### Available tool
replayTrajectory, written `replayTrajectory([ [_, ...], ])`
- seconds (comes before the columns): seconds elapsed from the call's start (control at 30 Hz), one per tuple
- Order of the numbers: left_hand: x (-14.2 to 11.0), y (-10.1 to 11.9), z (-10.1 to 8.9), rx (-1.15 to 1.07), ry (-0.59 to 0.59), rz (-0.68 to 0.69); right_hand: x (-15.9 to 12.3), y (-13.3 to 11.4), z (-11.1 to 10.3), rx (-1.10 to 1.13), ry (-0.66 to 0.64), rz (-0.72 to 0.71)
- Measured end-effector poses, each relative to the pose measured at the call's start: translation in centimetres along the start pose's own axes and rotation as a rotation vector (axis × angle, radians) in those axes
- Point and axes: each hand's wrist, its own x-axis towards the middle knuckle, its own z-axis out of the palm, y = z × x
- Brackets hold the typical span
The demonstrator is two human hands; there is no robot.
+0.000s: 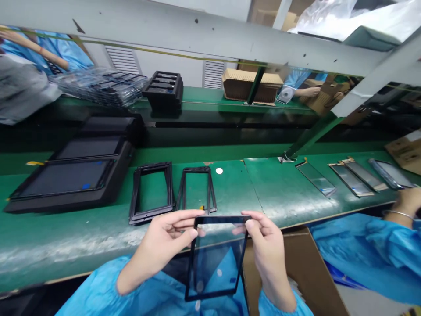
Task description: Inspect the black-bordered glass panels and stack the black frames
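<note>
black-edged panel (217, 261) (see-through) between left hand (166, 239) and right hand (268, 241)

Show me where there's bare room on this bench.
The widest bare patch of green bench lies between the white spot beside the black frames and the nearest clear panel. Another strip fronts the black tray. Crowded: left, with tray and frames; far right, further panels by a co-worker's hand.

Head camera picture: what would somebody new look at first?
First, probably the see-through, black-bordered glass panel, held at its top corners by the left hand and right hand, low in the middle. Next, hollow black frames lying beyond it on the shiny green bench. At the left, dark screens rest on black trays.
</note>
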Motion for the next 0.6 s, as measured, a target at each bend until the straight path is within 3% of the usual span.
replayTrajectory([
  [0.27, 0.4, -1.5, -1.5, 0.112, -0.053, -0.019, -0.5, -0.3, 0.7, 0.076, 0.009, 0.0],
  [0.37, 0.4, -1.0, -1.2, 0.2, -0.039, 0.08, -0.6, -0.5, 1.0, 0.083, 0.008, -0.02],
  [0.43, 0.5, -0.4, -0.5, 0.389, -0.038, 0.214, -0.8, -0.4, 1.7, 0.04, -0.046, -0.042],
  [0.53, 0.8, 0.7, 0.4, 0.651, -0.184, 0.321, -1.1, -0.1, 2.8, 0.022, -0.205, -0.033],
  [0.6, 1.1, 1.1, 0.5, 0.645, -0.356, 0.243, -0.9, 0.3, 2.8, 0.079, -0.286, 0.027],
])
